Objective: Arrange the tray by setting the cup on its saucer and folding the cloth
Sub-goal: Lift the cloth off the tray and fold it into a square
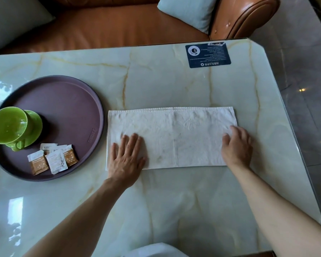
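Observation:
A white cloth (174,138) lies on the marble table as a long flat strip, its doubled edges along the far side. My left hand (127,158) presses flat on its near left part, fingers spread. My right hand (237,145) rests on the cloth's right end with its fingers curled at the edge; whether it pinches the fabric I cannot tell. A green cup (7,126) sits on a green saucer (36,125) at the left of the round purple tray (72,108).
Several sugar packets (52,159) lie at the tray's near side. A dark blue card (208,55) lies at the table's far right. A brown leather sofa (119,25) with pale cushions stands beyond the table. The table's right edge (285,108) drops to a tiled floor.

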